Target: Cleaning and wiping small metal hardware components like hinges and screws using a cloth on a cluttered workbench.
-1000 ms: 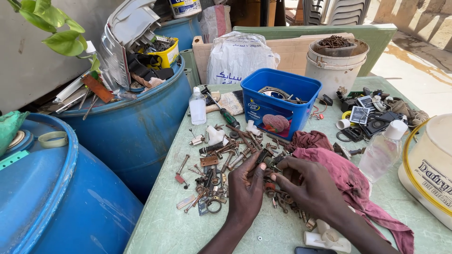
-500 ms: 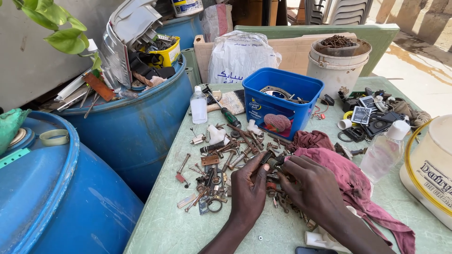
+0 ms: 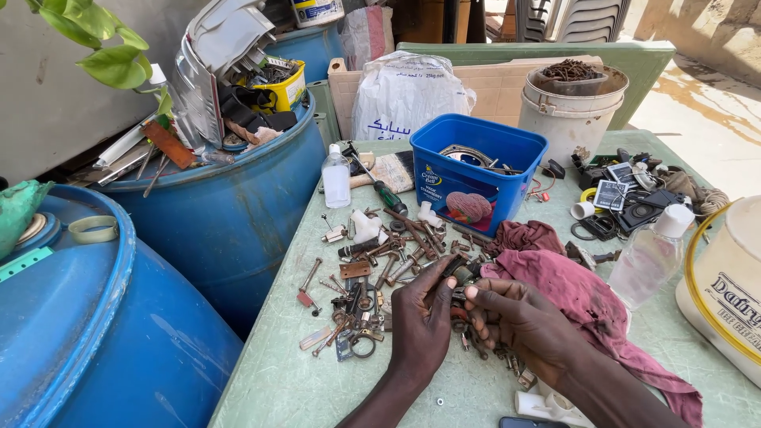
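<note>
My left hand (image 3: 422, 321) and my right hand (image 3: 519, 321) meet over a heap of rusty keys, bolts and small metal parts (image 3: 372, 269) on a pale green table (image 3: 269, 380). The fingers of both hands close together around a small dark metal piece (image 3: 462, 273) at the heap's right edge; what kind of piece it is cannot be made out. A maroon rag (image 3: 587, 297) lies under and beside my right wrist. More keys and rings lie just left of my left hand.
A blue plastic tub (image 3: 476, 178) with metal parts stands behind the heap, a small clear bottle (image 3: 336, 178) to its left, another clear bottle (image 3: 652, 254) at right. Two blue drums (image 3: 230, 214) line the left side. A white bucket (image 3: 571, 115) and cream container (image 3: 725, 293) stand at right.
Both hands have shifted slightly and drawn closer together on the small metal piece; the heap and the rest of the table look the same.
</note>
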